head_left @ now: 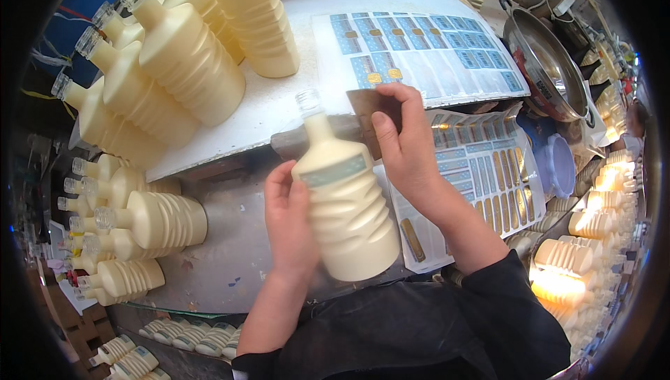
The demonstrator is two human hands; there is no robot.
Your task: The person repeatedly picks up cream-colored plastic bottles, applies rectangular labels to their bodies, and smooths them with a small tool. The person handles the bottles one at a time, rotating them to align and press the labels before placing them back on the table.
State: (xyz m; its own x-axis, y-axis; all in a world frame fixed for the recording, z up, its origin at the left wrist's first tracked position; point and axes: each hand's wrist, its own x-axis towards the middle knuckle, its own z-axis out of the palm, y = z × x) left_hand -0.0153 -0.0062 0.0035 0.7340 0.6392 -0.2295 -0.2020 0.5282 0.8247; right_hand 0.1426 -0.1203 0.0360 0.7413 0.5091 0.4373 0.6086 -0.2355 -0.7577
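A cream bottle point(352, 223) with a clear threaded neck and wavy ridges stands tilted in front of me. A pale blue-green label strip point(333, 171) lies across its shoulder. My left hand point(285, 216) grips the bottle's left side, fingers curled around it. In my right hand point(406, 139) a flat brown scraper-like piece point(373, 116) is pinched between thumb and fingers, right of the bottle's neck and apart from it. Behind the neck lies a grey, cloth-like bundle point(292, 143), partly hidden by the bottle.
Cream bottles point(192, 66) crowd the white board point(230, 125) at the far left; several more point(167, 219) lie below it. Sticker sheets point(419, 41) cover the board's right, with another sheet point(481, 177) nearer me. A metal pan point(544, 59) and lilac tub point(557, 165) stand at right.
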